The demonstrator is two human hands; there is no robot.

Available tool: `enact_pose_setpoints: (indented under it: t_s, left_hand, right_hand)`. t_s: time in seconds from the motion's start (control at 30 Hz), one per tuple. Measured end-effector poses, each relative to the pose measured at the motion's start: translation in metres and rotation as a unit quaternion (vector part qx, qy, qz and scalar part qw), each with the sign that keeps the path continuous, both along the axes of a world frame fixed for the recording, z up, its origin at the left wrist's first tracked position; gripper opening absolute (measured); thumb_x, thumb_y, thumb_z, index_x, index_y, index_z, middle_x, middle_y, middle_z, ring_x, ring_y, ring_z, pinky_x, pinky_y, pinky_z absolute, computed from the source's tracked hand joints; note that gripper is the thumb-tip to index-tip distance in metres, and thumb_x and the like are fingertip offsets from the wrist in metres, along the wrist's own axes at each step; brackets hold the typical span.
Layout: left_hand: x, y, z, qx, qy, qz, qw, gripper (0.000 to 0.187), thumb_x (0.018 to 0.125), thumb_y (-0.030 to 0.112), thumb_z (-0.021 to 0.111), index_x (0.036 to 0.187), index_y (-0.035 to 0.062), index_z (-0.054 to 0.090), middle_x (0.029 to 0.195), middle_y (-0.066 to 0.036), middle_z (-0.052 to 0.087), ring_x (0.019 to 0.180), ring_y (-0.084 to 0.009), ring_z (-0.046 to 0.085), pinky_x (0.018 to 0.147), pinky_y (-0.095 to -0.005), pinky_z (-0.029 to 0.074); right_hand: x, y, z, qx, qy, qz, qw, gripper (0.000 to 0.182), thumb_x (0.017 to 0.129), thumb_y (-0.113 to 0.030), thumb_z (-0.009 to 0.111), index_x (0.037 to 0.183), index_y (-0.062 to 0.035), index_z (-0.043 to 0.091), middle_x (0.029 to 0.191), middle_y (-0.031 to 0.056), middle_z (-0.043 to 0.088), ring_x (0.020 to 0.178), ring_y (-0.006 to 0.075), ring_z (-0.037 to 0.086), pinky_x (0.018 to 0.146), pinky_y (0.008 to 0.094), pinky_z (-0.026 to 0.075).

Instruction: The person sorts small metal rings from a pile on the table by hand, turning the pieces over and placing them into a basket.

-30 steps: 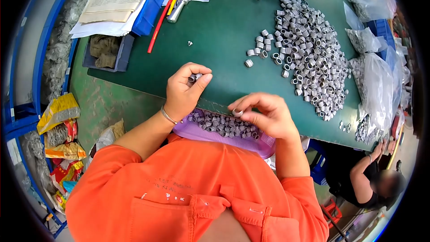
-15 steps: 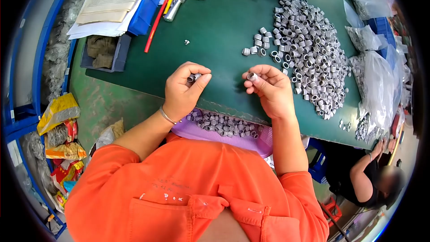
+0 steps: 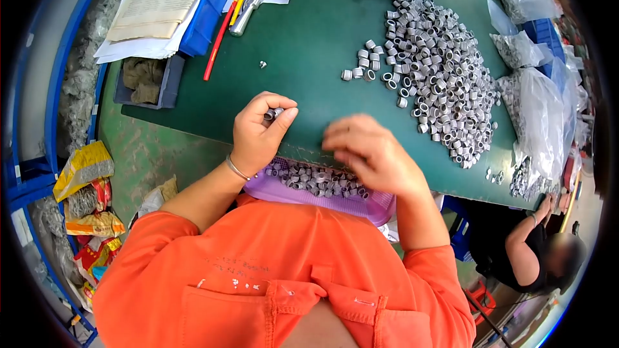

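My left hand [image 3: 258, 132] is closed round small grey metal rings [image 3: 273, 114], their ends showing between thumb and curled fingers; how many is hidden. My right hand [image 3: 380, 154] hangs over the table's front edge, above the right side of a purple basket [image 3: 382, 209]. Its fingers point left and are smeared by motion, so whether they hold a ring cannot be made out. Several loose metal rings [image 3: 319, 180] lie in the basket against my body. A large heap of similar rings [image 3: 445, 71] covers the table's right side.
On the green table [image 3: 303, 51] lie a red pen [image 3: 219, 48], other pens and a paper. A blue tray [image 3: 203, 19] with papers and a grey bin [image 3: 169, 84] stand left. Plastic bags [image 3: 541, 116] line the right edge; a person [image 3: 525, 251] sits beyond.
My right hand has moved left and down toward the basket, its fingers turning over; the ring it held is no longer visible. My left hand stays nearly in place. The camera view has shifted slightly.
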State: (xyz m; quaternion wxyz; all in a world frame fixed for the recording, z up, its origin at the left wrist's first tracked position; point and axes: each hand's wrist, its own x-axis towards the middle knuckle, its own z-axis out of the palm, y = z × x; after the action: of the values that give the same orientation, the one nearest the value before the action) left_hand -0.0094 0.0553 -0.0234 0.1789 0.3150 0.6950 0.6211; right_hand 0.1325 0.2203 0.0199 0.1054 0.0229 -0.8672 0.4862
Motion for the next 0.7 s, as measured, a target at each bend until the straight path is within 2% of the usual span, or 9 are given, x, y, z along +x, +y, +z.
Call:
enact_pose_setpoints:
  t_s: [0.07, 0.13, 0.2, 0.3, 0.4, 0.57, 0.63, 0.7]
  left_hand:
    - [0.0, 0.0, -0.003, 0.009, 0.004, -0.005, 1.0, 0.006, 0.083, 0.003, 0.065, 0.088, 0.0007, 0.062, 0.083, -0.003, 0.059, 0.068, -0.0071, 0.052, 0.06, -0.0199, 0.042]
    - [0.0, 0.0, -0.004, 0.011, 0.019, 0.0, 1.0, 0.006, 0.082, 0.002, 0.065, 0.087, 0.0004, 0.062, 0.083, -0.003, 0.059, 0.068, -0.0072, 0.052, 0.06, -0.0201, 0.042]
    - [0.002, 0.0, -0.001, 0.007, 0.03, -0.003, 1.0, 0.006, 0.082, 0.001, 0.064, 0.087, 0.0002, 0.062, 0.084, -0.004, 0.059, 0.068, -0.0074, 0.052, 0.061, -0.02, 0.042]
    - [0.002, -0.001, -0.003, 0.008, 0.003, 0.005, 1.0, 0.006, 0.082, 0.001, 0.064, 0.087, 0.0001, 0.062, 0.084, -0.004, 0.058, 0.067, -0.0078, 0.052, 0.058, -0.0196, 0.042]
    - [0.002, -0.001, -0.002, 0.0, 0.036, -0.021, 0.999, 0.005, 0.084, 0.0, 0.061, 0.089, -0.0008, 0.06, 0.089, -0.002, 0.056, 0.073, -0.0051, 0.05, 0.061, -0.0164, 0.04]
    - [0.003, 0.001, -0.001, -0.005, 0.058, -0.029, 0.998, 0.006, 0.083, 0.002, 0.063, 0.088, -0.0004, 0.06, 0.087, -0.003, 0.057, 0.07, -0.0065, 0.051, 0.059, -0.018, 0.041]
    - [0.003, 0.002, -0.001, -0.006, 0.048, -0.016, 0.999, 0.007, 0.082, 0.002, 0.065, 0.088, -0.0001, 0.061, 0.085, -0.004, 0.058, 0.066, -0.0075, 0.051, 0.056, -0.0195, 0.041]
    - [0.003, 0.002, -0.002, -0.002, 0.051, -0.017, 0.999, 0.007, 0.082, 0.002, 0.065, 0.088, -0.0001, 0.061, 0.085, -0.004, 0.058, 0.066, -0.0075, 0.051, 0.056, -0.0196, 0.041]
  right_hand:
    - [-0.025, 0.018, -0.006, 0.206, 0.088, -0.085, 0.971, 0.018, 0.074, -0.001, 0.064, 0.091, -0.0041, 0.063, 0.104, 0.0138, 0.058, 0.098, 0.0321, 0.054, 0.085, 0.0399, 0.043]
    - [-0.054, 0.032, -0.014, 0.326, 0.091, -0.212, 0.917, 0.024, 0.077, -0.017, 0.065, 0.098, -0.0058, 0.061, 0.111, 0.014, 0.055, 0.102, 0.0333, 0.051, 0.09, 0.047, 0.038]
    - [-0.069, 0.045, -0.035, 0.369, 0.098, -0.266, 0.885, 0.026, 0.078, -0.024, 0.066, 0.096, -0.007, 0.062, 0.107, 0.0119, 0.056, 0.1, 0.0324, 0.051, 0.087, 0.048, 0.038]
    - [-0.055, 0.04, -0.038, 0.278, 0.016, -0.219, 0.935, 0.022, 0.077, -0.026, 0.067, 0.091, -0.01, 0.063, 0.1, 0.0081, 0.056, 0.096, 0.0304, 0.051, 0.08, 0.0432, 0.039]
    - [-0.029, 0.017, -0.037, 0.239, 0.056, -0.165, 0.955, 0.017, 0.075, -0.018, 0.068, 0.088, -0.0095, 0.061, 0.097, 0.0079, 0.055, 0.092, 0.0284, 0.052, 0.078, 0.0429, 0.037]
    - [0.0, -0.004, -0.036, 0.229, 0.053, -0.168, 0.957, 0.016, 0.074, -0.012, 0.067, 0.089, -0.0072, 0.061, 0.098, 0.0087, 0.055, 0.092, 0.0279, 0.053, 0.079, 0.0417, 0.038]
    - [0.005, 0.003, -0.034, 0.171, 0.146, -0.222, 0.949, 0.016, 0.074, -0.008, 0.066, 0.09, -0.0055, 0.062, 0.097, 0.0108, 0.057, 0.091, 0.0289, 0.054, 0.079, 0.0404, 0.04]
    - [0.013, 0.025, -0.038, 0.247, 0.154, -0.326, 0.899, 0.017, 0.073, 0.0, 0.062, 0.09, -0.0037, 0.063, 0.091, 0.0114, 0.059, 0.087, 0.0298, 0.054, 0.077, 0.0397, 0.041]
